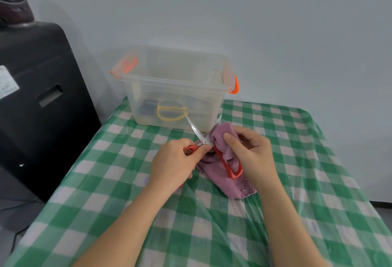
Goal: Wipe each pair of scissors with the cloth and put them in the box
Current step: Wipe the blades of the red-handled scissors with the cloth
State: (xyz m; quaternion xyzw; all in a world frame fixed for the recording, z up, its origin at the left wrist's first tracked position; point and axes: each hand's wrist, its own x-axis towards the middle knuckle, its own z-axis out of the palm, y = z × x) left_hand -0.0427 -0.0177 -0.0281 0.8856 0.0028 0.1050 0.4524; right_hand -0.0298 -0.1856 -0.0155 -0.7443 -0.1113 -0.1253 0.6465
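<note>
Scissors with red plastic handles [212,146] sit spread open in my grip above the green-and-white checked tablecloth [297,182]. My left hand [174,160] pinches them near the pivot and one handle. My right hand [250,152] clutches the purple cloth [224,179] folded around one blade. Behind stands the clear plastic box with orange latches [176,88], holding yellow-handled scissors [169,113] and a blue-handled pair [148,106].

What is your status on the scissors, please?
Left hand grips red scissors, blades open. Right hand wipes with cloth. Box unobstructed.
</note>
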